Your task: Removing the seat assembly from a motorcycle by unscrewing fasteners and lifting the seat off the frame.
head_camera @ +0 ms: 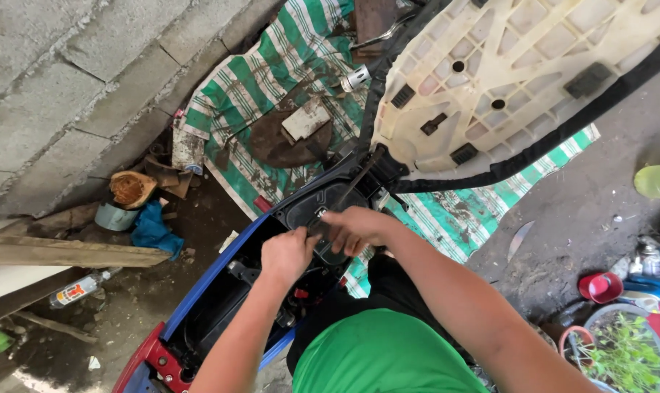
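I look down on a blue scooter (220, 280) with its seat (519, 80) flipped up, cream ribbed underside showing. Both my hands are over the open black under-seat bay (311, 207). My left hand (287, 255) is curled at the bay's rim, fingers closed on a small part I cannot make out. My right hand (359, 228) is closed around a dark handle, apparently a tool, pointing into the bay near the seat hinge (370, 171). What the tip touches is hidden by my fingers.
A green-and-white striped tarp (271, 87) with rusty parts lies beyond the scooter by a block wall (60, 87). A wooden plank (68, 255), plastic bottle (78, 289) and blue rag (153, 229) lie left. Red cup (601, 287) and potted plant (625, 353) sit right.
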